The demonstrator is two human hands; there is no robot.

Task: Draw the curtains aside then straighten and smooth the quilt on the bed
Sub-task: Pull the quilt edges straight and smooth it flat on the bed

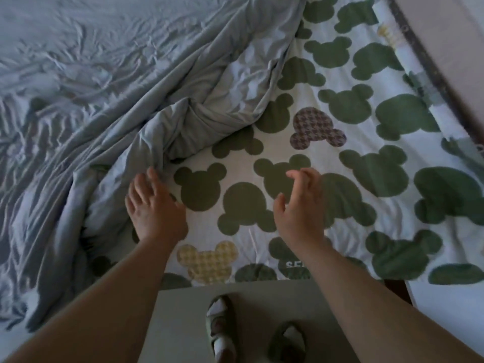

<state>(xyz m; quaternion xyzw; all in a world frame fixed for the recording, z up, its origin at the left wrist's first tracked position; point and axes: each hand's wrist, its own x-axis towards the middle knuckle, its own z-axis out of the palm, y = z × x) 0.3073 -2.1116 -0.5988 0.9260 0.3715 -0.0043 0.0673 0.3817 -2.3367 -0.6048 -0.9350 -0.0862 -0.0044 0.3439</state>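
— Where does the quilt lie?

— The grey-blue quilt (104,87) covers the left and upper part of the bed, crumpled and full of creases. Its edge is bunched into a thick rolled fold (183,127) that runs slantwise from the top middle down toward the near left.

— And beside it?

— A white sheet (327,158) printed with green mouse-head shapes lies bare over the right half. One shape is purple-checked (317,129), just beside the fold. A yellow-checked one (208,260) sits close to the bed's near edge.

— The hands?

— Both reach forward on bare forearms. The left hand (153,208) is palm down at the foot of the fold. Its fingers (154,176) are fairly straight and spread, their tips touching the quilt's edge, and they grip nothing. The right hand (301,208) is over the bare sheet, apart from the quilt. Its fingers (296,175) and thumb are loosely curled with nothing between them. I cannot tell if it touches the sheet.

— Around the bed?

— A pale floor (183,323) at the bottom, with two feet in open slippers (221,320). At the top right, a pale surface (458,48) with a dark edge strip runs along the bed's far side.
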